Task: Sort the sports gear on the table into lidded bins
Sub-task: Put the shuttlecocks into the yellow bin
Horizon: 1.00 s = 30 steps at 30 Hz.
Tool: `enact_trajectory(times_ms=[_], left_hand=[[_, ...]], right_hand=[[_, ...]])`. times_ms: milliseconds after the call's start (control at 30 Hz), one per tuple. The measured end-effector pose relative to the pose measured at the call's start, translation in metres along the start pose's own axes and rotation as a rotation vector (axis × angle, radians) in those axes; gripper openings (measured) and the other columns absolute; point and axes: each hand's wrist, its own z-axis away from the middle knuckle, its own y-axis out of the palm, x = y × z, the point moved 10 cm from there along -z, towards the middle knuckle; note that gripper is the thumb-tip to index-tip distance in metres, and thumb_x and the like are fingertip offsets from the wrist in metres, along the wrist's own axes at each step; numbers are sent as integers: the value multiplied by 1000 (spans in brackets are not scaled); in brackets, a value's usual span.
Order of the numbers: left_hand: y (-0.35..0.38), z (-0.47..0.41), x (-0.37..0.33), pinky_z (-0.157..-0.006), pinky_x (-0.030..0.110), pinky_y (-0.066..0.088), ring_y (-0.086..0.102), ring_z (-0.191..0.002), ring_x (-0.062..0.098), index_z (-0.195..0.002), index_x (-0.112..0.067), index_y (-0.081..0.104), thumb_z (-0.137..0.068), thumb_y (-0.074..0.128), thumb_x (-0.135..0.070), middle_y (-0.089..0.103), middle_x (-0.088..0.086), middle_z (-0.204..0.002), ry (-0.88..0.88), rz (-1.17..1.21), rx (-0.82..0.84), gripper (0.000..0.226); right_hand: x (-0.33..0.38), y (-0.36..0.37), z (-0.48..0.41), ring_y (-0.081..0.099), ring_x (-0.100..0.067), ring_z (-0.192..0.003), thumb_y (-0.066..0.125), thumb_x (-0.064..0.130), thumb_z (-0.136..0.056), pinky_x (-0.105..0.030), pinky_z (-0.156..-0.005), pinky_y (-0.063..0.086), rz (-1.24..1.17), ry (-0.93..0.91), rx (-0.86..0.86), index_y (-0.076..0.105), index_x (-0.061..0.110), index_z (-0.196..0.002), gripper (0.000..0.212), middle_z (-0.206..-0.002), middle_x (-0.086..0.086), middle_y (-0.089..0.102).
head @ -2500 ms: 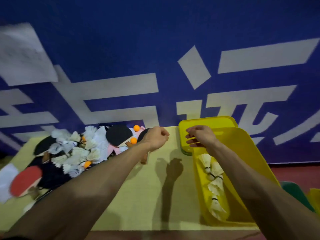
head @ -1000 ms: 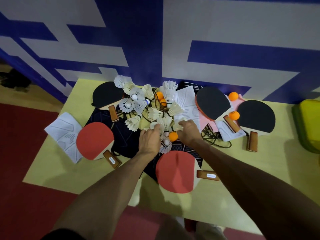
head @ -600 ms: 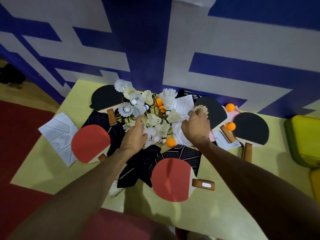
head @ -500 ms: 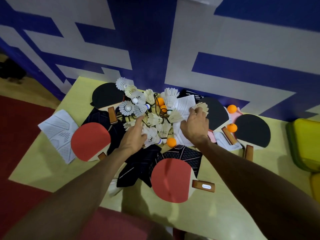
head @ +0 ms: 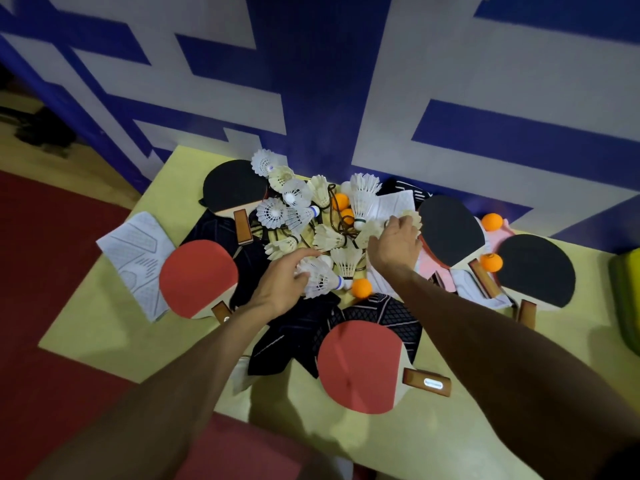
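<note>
Gathering step: shuttlecocks are being picked out of the mixed heap, judging by both hands.
Left hand point(head: 281, 285): fingers stretched out and lying over the banded shuttlecock point(head: 320, 278), touching its feathers but not closed round it.
Right hand point(head: 394, 247): fingers curled, pinching a cream shuttlecock point(head: 412, 217) at the far side of the heap, beside a black paddle point(head: 450, 230).
Shuttlecock pile point(head: 297, 195): at the back middle of the table point(head: 104, 336), mixed with paddles, balls and dark cloth.
Bin point(head: 626, 306): only a yellow-green edge shows at the far right, well apart from the pile.
Risk, tangling: a black cord point(head: 331, 213) loops through the pile, so a lifted shuttlecock may snag on it and drag others along.
Risk, rolling: the orange ball point(head: 361, 288) touches the banded shuttlecock's base, so a sweep of the left hand could send it rolling towards the table's edge.
Risk, crushing: a hard squeeze could bend the feathers.
</note>
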Motion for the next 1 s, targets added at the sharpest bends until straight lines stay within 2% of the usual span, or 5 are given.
enact_trajectory(times_ms=[333,500,600,700,1000], left_hand=[[-7,9,-14,-73,20,44,59,-88,14,-119,-19,62,-91,58,-9,63,1,-106,-30,26,-52,30],[-2,15,-29,-73,17,45,61,-90,16,-116,-17,63,-90,60,-10,64,5,-109,-15,16,-66,27],[11,18,-52,-77,18,43,58,-95,18,-115,-15,64,-90,60,-9,64,6,-108,12,6,-61,26],[31,19,-97,-66,4,38,55,-91,12,-115,-13,65,-89,60,-5,64,1,-107,79,26,-70,27],[164,53,-315,-71,9,46,62,-86,8,-100,-22,69,-83,60,1,70,-5,-96,419,30,19,30]], right_hand=[[10,8,7,51,-27,-116,47,17,-95,-39,-96,36,170,-177,-32,63,7,-116,28,-132,-10,47],[-18,-15,13,60,-31,-105,53,27,-96,-38,-98,44,-23,-133,-53,70,5,-108,31,-130,-14,53],[-39,-44,17,65,-31,-92,62,27,-91,-30,-78,49,-213,-122,-62,73,5,-90,24,-109,-15,64],[-71,-93,23,64,-29,-84,66,24,-87,-24,-67,39,-299,-105,-123,72,3,-81,22,-96,-16,68],[-281,-258,59,64,-23,-80,66,25,-83,-32,-74,52,-413,12,-368,73,5,-81,21,-90,-13,71]])
